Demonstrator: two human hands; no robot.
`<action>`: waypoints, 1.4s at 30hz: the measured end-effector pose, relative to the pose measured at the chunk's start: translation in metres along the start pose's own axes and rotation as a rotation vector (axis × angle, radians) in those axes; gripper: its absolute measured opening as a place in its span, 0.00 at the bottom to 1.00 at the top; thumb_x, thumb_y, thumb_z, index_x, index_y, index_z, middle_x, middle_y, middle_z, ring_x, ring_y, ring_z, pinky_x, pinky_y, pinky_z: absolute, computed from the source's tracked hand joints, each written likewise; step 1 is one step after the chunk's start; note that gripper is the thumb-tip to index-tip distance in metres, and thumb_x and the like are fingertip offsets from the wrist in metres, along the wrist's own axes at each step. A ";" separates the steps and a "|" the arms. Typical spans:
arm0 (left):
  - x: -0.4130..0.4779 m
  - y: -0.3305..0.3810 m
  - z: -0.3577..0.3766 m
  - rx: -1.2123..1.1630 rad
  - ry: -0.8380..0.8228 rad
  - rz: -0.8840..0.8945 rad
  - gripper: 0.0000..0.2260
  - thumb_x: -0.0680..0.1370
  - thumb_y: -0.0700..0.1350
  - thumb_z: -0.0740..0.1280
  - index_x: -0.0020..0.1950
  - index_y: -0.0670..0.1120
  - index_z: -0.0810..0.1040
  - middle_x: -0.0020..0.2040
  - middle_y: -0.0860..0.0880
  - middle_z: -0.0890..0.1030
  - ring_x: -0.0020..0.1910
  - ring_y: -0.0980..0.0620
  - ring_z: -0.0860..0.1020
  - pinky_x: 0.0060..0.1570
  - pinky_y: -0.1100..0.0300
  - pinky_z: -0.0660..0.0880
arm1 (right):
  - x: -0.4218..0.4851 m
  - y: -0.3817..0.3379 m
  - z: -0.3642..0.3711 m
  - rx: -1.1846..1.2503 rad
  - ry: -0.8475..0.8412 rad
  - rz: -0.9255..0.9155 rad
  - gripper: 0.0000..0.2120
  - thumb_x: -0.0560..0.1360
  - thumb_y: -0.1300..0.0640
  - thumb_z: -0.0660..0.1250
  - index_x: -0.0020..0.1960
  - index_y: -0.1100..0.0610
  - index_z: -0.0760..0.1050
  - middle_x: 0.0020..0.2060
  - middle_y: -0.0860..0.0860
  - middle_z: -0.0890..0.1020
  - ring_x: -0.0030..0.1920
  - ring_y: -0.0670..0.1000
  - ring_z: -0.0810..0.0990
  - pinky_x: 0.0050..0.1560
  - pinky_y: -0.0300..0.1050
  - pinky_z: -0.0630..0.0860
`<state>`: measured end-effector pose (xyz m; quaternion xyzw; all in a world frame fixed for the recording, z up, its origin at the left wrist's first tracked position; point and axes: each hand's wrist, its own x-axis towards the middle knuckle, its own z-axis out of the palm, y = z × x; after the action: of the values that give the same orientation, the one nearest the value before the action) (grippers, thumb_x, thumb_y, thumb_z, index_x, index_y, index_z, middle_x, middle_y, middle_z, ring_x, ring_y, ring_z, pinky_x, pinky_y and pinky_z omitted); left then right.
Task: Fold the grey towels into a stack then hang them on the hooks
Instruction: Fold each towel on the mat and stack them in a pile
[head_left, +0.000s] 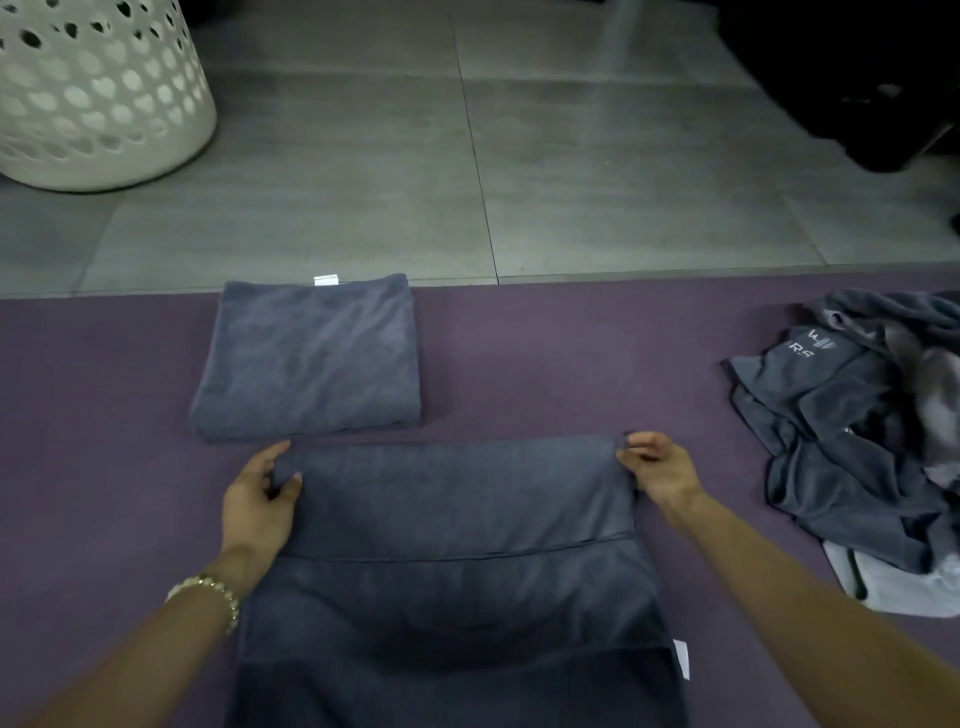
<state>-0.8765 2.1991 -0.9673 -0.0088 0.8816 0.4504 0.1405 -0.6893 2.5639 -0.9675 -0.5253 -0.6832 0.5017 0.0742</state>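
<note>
a white perforated laundry basket (88, 98) stands on the grey tiled floor (571, 171) at the far left, well apart from the work. nearer, a purple mat (545, 364) runs across the whole width of the view. on its far edge, left of centre, lies a folded grey towel (306, 358), squared off, with a small white tag (325, 280) showing at its back edge.

just in front of that, the left hand (257, 506), with a beaded bracelet (213, 592) at its wrist, grips the far left corner of the towel being folded (452, 545); the thumb lies on top and the fingers curl round the cloth edge. this towel lies flat on the mat directly before the person, its far part doubled over toward them so that a hemmed edge crosses its middle, and a white label (682, 659) sticks out at its near right side.

the right hand (657, 467) pinches the far right corner of the same towel, its fingertips bunched on the fabric.

at the far right, a heap of unfolded grey towels (852, 441) lies crumpled on the mat, one bearing pale lettering too small to read.
</note>
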 end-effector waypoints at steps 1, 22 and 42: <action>-0.001 -0.001 -0.001 0.026 0.010 0.020 0.20 0.75 0.32 0.67 0.66 0.40 0.72 0.61 0.39 0.76 0.59 0.42 0.75 0.61 0.59 0.67 | -0.003 -0.001 -0.002 -0.068 0.050 -0.060 0.09 0.72 0.66 0.70 0.42 0.56 0.72 0.39 0.56 0.76 0.39 0.54 0.74 0.32 0.34 0.71; -0.047 -0.002 -0.088 -0.291 -0.857 -0.231 0.28 0.46 0.56 0.84 0.41 0.47 0.83 0.45 0.47 0.83 0.42 0.54 0.82 0.41 0.62 0.79 | -0.093 0.014 -0.061 0.036 -0.741 -0.050 0.34 0.46 0.46 0.84 0.42 0.56 0.68 0.37 0.51 0.76 0.39 0.47 0.77 0.40 0.39 0.75; -0.015 -0.031 -0.013 -0.076 -0.073 -0.173 0.08 0.77 0.46 0.69 0.46 0.41 0.78 0.47 0.42 0.81 0.50 0.40 0.80 0.49 0.50 0.76 | -0.061 0.009 -0.023 0.024 -0.220 -0.001 0.03 0.74 0.59 0.70 0.44 0.59 0.77 0.38 0.51 0.81 0.36 0.47 0.80 0.29 0.28 0.73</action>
<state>-0.8612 2.1691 -0.9810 -0.0739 0.8542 0.4697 0.2104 -0.6421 2.5290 -0.9375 -0.4660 -0.6815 0.5643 0.0052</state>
